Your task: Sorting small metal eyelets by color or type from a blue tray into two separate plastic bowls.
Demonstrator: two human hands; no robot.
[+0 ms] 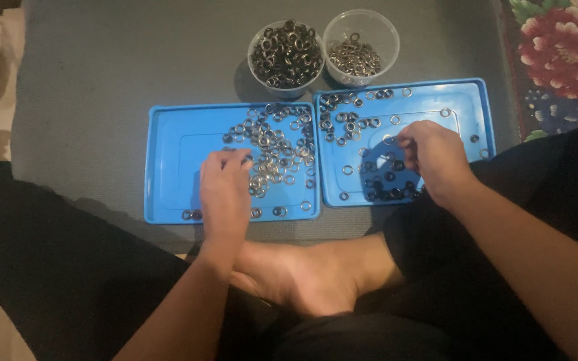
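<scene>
Person, head view: both forearms bare, no sleeves in frame. Left hand (225, 190) and right hand (436, 160) ungloved; no rings, watch or bands seen. Legs in plain black trousers (68, 281). One bare foot (316, 281), no sock.

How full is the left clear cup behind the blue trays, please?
Nearly full: the left cup holds dark metal rings heaped to its rim, while the right cup holds only a shallow layer.

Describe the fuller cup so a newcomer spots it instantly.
Start at the two blue plastic trays lying side by side on the grey mat. Behind their seam stand two clear plastic cups; take the left cup, heaped with dark metal rings, unlike its part-filled right neighbour.
</scene>
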